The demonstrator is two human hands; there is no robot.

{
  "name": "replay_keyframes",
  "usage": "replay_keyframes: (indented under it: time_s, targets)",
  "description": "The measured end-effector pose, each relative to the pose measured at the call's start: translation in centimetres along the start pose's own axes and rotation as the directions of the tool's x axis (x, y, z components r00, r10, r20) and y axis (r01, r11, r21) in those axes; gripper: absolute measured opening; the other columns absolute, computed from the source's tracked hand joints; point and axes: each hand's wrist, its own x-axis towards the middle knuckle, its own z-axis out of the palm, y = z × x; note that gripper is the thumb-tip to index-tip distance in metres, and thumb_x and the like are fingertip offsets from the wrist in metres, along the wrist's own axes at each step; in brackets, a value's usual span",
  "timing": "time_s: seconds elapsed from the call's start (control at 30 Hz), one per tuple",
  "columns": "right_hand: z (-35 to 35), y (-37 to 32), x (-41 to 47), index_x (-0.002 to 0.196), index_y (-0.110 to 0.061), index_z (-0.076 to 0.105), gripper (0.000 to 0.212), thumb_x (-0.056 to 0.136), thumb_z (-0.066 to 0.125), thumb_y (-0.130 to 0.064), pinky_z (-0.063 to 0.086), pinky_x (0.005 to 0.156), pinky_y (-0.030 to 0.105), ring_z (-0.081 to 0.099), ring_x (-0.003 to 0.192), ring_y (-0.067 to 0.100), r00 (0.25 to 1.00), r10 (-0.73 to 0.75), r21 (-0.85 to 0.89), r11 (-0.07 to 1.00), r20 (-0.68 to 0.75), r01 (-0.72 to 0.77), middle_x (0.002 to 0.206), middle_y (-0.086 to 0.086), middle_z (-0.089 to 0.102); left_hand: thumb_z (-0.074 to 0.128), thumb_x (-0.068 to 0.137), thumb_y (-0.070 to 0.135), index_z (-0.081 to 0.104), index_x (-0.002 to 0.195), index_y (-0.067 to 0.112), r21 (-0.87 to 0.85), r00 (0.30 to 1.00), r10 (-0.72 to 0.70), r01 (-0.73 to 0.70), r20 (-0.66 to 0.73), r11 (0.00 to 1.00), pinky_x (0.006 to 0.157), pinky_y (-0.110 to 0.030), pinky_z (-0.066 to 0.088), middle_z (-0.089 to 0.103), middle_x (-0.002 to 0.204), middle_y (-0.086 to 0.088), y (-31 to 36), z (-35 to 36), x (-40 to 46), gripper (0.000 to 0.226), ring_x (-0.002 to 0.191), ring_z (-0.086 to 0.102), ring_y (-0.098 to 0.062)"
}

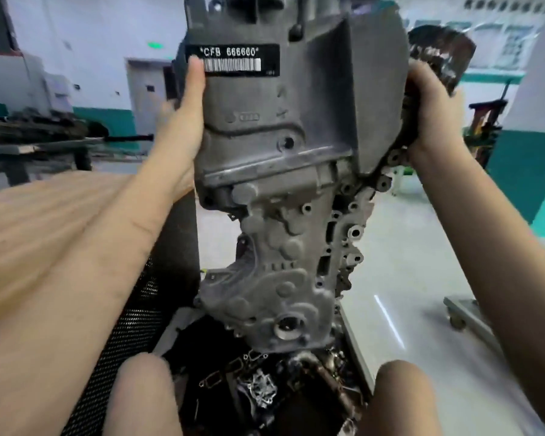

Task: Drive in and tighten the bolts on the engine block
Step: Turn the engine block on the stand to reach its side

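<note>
Risk of slipping or tipping toward the knees at the bottom of the frame, given bare palms as the only hold and no bolts or tool in sight. Engine block (283, 171) upright at frame centre, clamped between left hand (183, 121), thumb flat by the barcode label (233, 59), and right hand (431, 111), fingers curled round its upper right edge.

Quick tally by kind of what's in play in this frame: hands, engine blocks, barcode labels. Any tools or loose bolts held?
Hands: 2, left hand and right hand, both on the block
Engine block: 1
Barcode label: 1
Tools held: 0
Loose bolts held: 0 visible
Total: 4
</note>
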Motion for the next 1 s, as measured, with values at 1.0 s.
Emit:
replay_keyframes:
  time_s: [1.0]
  targets:
    - [-11.5,14.8,0.0,0.098,-0.012,0.059,0.052,0.054,0.073,-0.036,0.052,0.081,0.036,0.06,0.084,0.019,0.961,-0.032,-0.021,0.999,-0.276,0.028,0.092,0.006,0.063,0.052,0.057,0.066,0.058,0.087,0.038,-0.067,0.994,-0.107,0.108,0.013,0.992,0.082,-0.014,0.044,0.063,0.087,0.027,-14.9,5.5,-2.2,0.042,0.087,0.058,0.015]
